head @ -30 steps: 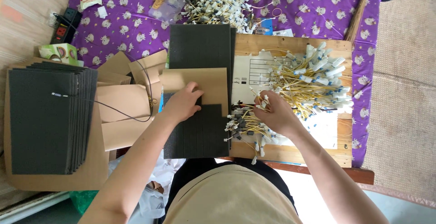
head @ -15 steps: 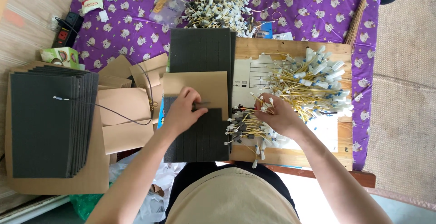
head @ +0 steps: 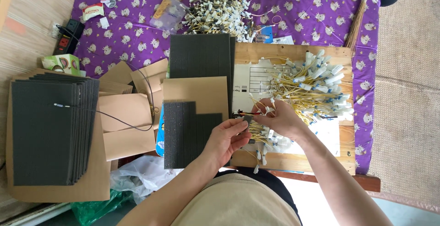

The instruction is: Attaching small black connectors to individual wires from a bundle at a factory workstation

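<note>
Both hands meet over the wooden board [head: 293,162]: the left hand [head: 225,140] and right hand [head: 275,118] pinch one thin yellow wire [head: 245,114] — light, limp, best gripped near its connector end.

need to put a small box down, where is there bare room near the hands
Bare wood shows on the board's near edge, below the white sheet. The tan card between the foam pads is free. It is crowded around both hands, amid the yellow wire bundles.
</note>
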